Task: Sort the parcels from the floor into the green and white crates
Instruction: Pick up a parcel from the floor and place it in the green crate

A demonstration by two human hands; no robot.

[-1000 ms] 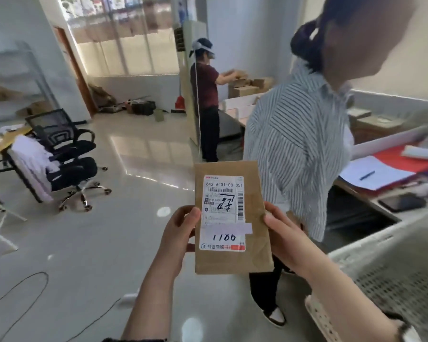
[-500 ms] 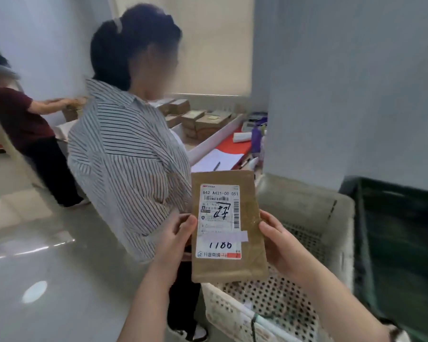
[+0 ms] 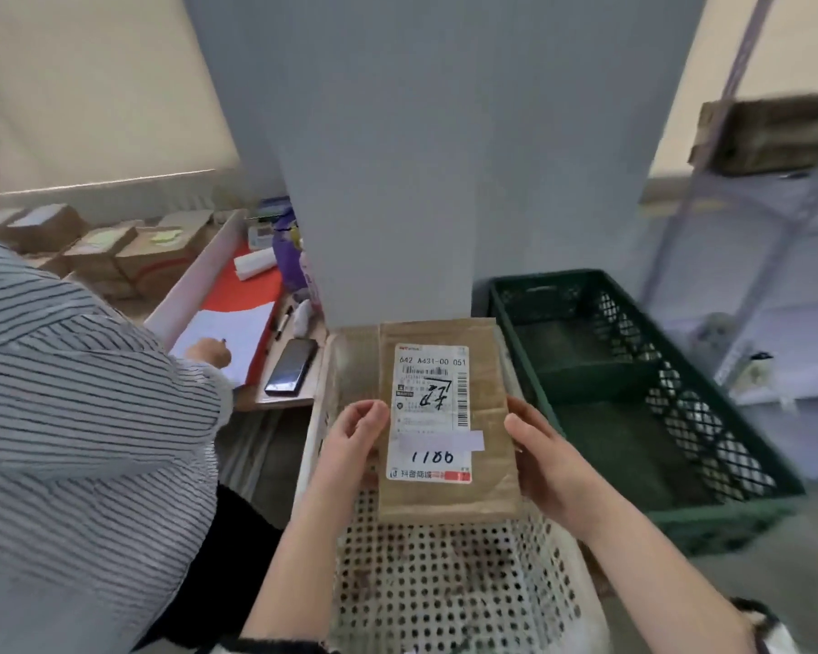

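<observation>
A flat brown paper parcel (image 3: 489, 464) with a white shipping label marked 1186 is held upright over the white perforated crate (image 3: 445, 592). My left hand (image 3: 353, 441) grips its left edge. My right hand (image 3: 546, 457) grips its right edge. The white crate stands directly below and looks to hold nothing. Right beside it sits the dark green crate (image 3: 633, 394), its bottom bare.
A person in a striped shirt (image 3: 76, 408) stands close on the left, writing at a desk (image 3: 275, 370) with papers, a phone (image 3: 291, 366) and cardboard boxes. A grey pillar (image 3: 421, 158) rises behind the crates. Metal shelving (image 3: 766, 285) is at the right.
My view has swung right, from the open floor past the striped-shirt person to the crates. The parcel, still in both hands, now hangs over the white crate.
</observation>
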